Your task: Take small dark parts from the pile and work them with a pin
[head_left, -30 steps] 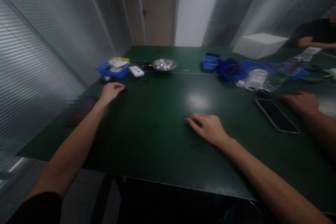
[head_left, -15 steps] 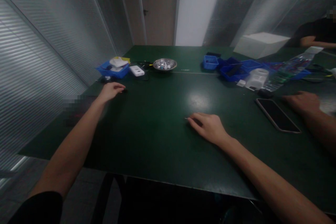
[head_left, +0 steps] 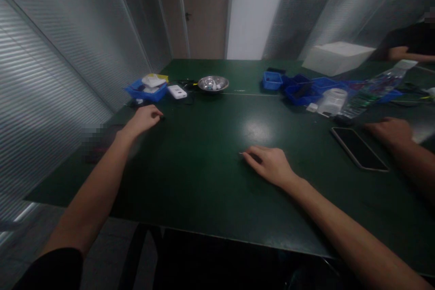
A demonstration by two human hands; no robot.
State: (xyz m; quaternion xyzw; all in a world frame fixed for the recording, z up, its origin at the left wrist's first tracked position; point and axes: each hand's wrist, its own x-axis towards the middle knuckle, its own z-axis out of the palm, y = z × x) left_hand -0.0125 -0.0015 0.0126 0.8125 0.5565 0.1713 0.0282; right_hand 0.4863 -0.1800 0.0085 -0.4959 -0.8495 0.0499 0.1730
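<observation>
The left hand [head_left: 144,118] lies palm down on the green counter [head_left: 204,181], fingers curled over a small dark thing [head_left: 162,118] at its fingertips; whether it grips it I cannot tell. Beyond it sit a blue tray [head_left: 147,90], a white box [head_left: 177,92] and a steel bowl [head_left: 213,84]. The right hand [head_left: 270,164] rests loosely curled, a thin pale sliver [head_left: 241,153] at its fingertips, with a phone [head_left: 359,148] to its right beside another person's hand [head_left: 390,130].

Office mtg rm: glass partitions [head_left: 68,54].
</observation>
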